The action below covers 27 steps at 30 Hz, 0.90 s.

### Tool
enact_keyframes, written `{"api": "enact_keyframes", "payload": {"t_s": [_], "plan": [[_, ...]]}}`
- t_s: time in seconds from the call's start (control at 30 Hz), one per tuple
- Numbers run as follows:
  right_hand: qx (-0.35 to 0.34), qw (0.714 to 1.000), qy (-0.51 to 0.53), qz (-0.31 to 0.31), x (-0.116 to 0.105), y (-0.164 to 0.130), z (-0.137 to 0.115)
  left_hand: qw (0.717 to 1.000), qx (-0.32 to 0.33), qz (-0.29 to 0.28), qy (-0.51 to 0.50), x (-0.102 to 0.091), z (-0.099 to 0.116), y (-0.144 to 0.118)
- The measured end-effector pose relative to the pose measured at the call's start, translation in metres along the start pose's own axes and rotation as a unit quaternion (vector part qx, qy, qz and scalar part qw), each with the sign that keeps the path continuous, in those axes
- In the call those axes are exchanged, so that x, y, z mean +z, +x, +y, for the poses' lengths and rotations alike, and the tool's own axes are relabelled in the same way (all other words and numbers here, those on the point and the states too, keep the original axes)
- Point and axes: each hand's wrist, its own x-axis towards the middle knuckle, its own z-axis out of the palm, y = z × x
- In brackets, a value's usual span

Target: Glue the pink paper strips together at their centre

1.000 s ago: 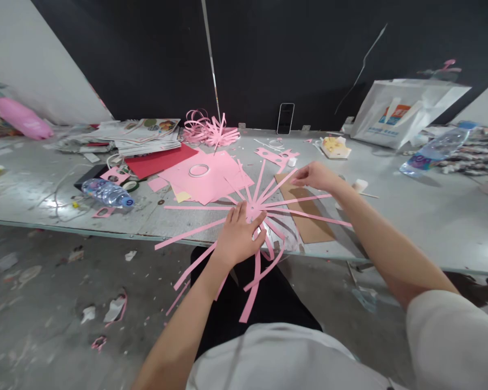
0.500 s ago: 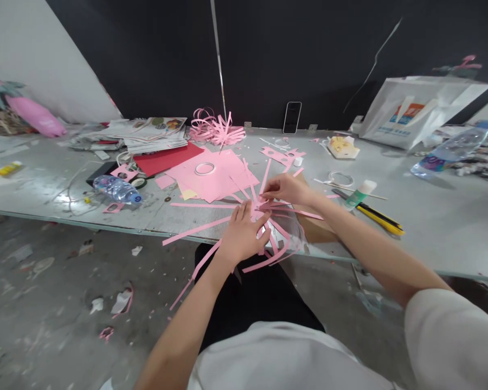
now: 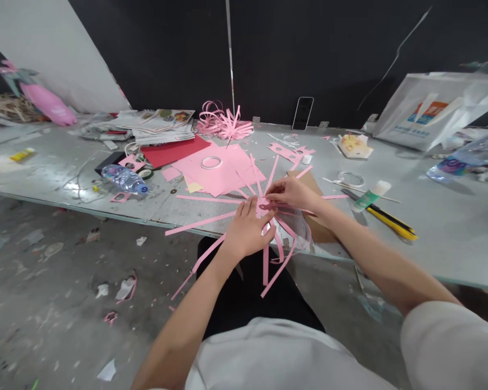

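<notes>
Strip star: a fan of long pink paper strips joined at one centre, lying at the near edge of the table, with several strips hanging over the edge toward the person's lap.
Left hand: the left hand lies flat, fingers spread, palm down on the near half of the star, pressing the centre; it grasps nothing.
Right hand: the right hand is just beyond the centre, thumb and fingertips pinched together on a strip end at the hub; the other fingers are curled.
Hands together: the two hands nearly touch over the hub.
Table: a grey, scuffed table, strewn with paper scraps.
Under the right forearm: a brown card sheet, partly covered.
Beyond the star: a pile of pink paper sheets with a white tape ring on top; a red sheet to its left.
Far edge: a second, curled pink strip bundle; a phone leaning upright against the dark wall.
Right of the hands: a glue stick with a green label beside a yellow-and-black cutter.
Left of the star: a plastic water bottle lying on its side; a stack of magazines farther back.
Far right: a white plastic bag.
</notes>
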Motion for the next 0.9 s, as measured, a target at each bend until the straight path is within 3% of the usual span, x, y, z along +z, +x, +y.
{"api": "enact_keyframes", "payload": {"t_s": [0.2,0.9], "plan": [[-0.01,0.999,-0.034,-0.026,0.002,0.002,-0.001,1.0,-0.001,0.0,-0.001,0.0,0.0,0.0],[-0.048,0.993,-0.104,0.005,0.014,0.01,0.012,1.0,0.0,0.003,-0.002,-0.002,0.0,-0.001]]}}
